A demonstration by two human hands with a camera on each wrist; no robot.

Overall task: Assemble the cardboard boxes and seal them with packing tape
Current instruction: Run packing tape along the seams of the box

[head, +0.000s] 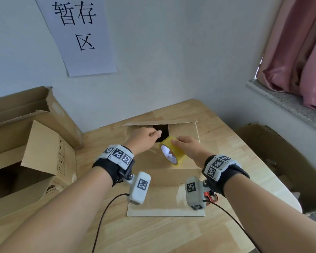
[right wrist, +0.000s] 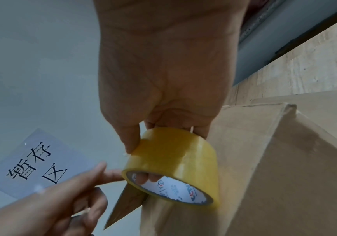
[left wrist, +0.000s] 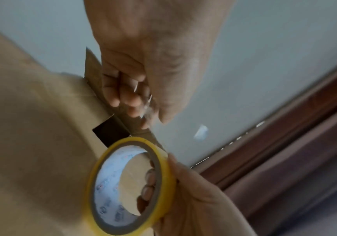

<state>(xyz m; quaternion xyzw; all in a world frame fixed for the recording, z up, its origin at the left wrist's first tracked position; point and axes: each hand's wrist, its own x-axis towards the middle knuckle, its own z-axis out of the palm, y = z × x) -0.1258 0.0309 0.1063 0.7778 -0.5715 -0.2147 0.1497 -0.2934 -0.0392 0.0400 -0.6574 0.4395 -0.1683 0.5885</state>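
Note:
A flat-topped cardboard box (head: 182, 136) lies on the wooden table (head: 153, 234), with a dark gap between its far flaps. My right hand (head: 188, 145) grips a yellow tape roll (head: 171, 151) just above the box top, thumb on the outer face and fingers inside the core (right wrist: 143, 178). My left hand (head: 148, 137) hovers over the far flap beside the roll. Its fingers (left wrist: 123, 89) are curled, and a glinting clear strip between them and the thumb looks like the tape's free end. The box (left wrist: 32, 127) fills the left of the left wrist view.
Two large open cardboard boxes (head: 35, 152) stand at the left, and another (head: 281, 161) sits lower, beyond the table's right edge. A paper sign (head: 80, 33) hangs on the wall. A stone sill (head: 285, 105) and pink curtain (head: 299, 52) are at the right. A small red object (head: 211, 195) lies under my right wrist.

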